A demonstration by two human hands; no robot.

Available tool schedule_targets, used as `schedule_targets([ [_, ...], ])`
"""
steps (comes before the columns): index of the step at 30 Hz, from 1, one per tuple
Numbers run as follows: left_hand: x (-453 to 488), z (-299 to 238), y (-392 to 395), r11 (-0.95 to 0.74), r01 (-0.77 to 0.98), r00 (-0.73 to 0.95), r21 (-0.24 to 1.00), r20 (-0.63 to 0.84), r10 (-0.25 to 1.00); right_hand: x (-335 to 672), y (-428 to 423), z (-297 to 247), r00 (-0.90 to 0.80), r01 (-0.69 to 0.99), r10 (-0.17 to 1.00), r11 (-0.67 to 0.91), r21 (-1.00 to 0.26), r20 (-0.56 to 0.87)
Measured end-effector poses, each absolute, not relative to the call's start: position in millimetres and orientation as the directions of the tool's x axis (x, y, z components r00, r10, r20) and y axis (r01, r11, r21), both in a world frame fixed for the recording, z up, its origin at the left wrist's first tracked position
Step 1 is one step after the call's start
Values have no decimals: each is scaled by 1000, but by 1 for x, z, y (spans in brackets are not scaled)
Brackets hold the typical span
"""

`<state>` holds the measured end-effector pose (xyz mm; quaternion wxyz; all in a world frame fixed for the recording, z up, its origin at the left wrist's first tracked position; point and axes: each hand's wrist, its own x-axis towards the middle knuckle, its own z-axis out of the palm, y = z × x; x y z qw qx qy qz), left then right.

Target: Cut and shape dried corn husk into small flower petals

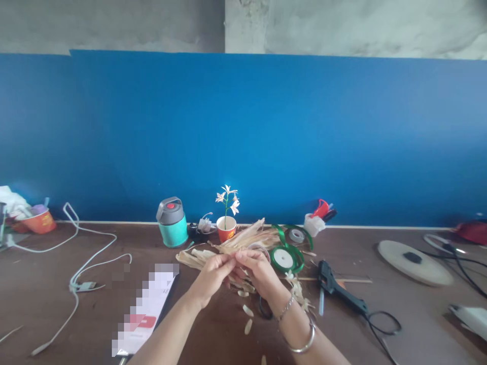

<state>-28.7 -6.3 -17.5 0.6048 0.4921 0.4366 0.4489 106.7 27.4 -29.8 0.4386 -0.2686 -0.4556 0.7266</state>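
My left hand point(215, 274) and my right hand point(255, 267) meet fingertip to fingertip over the middle of the table, both closed in a pinch. What they pinch, if anything, is too small and hidden to make out. Just behind them lies a heap of dried corn husks point(243, 238). Small pale petal-shaped pieces point(248, 311) are scattered below the hands. Right of my right hand sits a spool of green ribbon point(283, 258), with pale husk scraps point(299, 290) in front of it. A white flower on a green stem point(227, 203) stands in a red paper cup point(227, 233).
A black glue gun point(338, 289) with a cord lies at right, near a round pale disc point(414, 262). A teal flask point(172, 224) stands back left; a phone point(150, 314) and white cables point(78, 258) lie left. A white pen holder point(314, 224) stands by the blue partition point(266, 137).
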Motion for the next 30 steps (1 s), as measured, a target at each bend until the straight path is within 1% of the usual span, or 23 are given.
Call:
schedule_targets([
  [5, -28, -21, -7, 140, -136, 199, 981, -112, 974, 107, 30, -36, -427, -423, 904, -197, -884, 3],
  [9, -25, -26, -4, 116, -90, 79, 989, -109, 991, 105, 32, -42, -349, -434, 937, -174, -884, -13],
  [11, -24, -28, -2, 57, -12, -4, 998, -57, 998, 103, 32, -43, -313, -440, 950, -158, -884, -14],
  [14, -23, -30, -1, -45, 171, -101, 984, 63, 993, 101, 30, -42, -280, -440, 960, -141, -887, -13],
  [16, -23, -30, -2, -81, 262, -118, 962, 115, 986, 101, 30, -41, -282, -434, 959, -144, -889, -18],
  [18, -25, -29, -3, -97, 296, -102, 950, 133, 986, 101, 29, -41, -291, -428, 956, -152, -891, -23],
  [22, -27, -30, -2, -131, 269, -40, 954, 147, 988, 103, 31, -43, -312, -429, 950, -162, -889, -23],
  [25, -27, -33, -1, -142, 209, -7, 967, 147, 989, 104, 32, -44, -337, -439, 941, -172, -882, -16],
  [30, -25, -34, 0, -29, -48, 57, 998, 32, 998, 105, 29, -39, -420, -436, 907, -211, -875, -9],
])
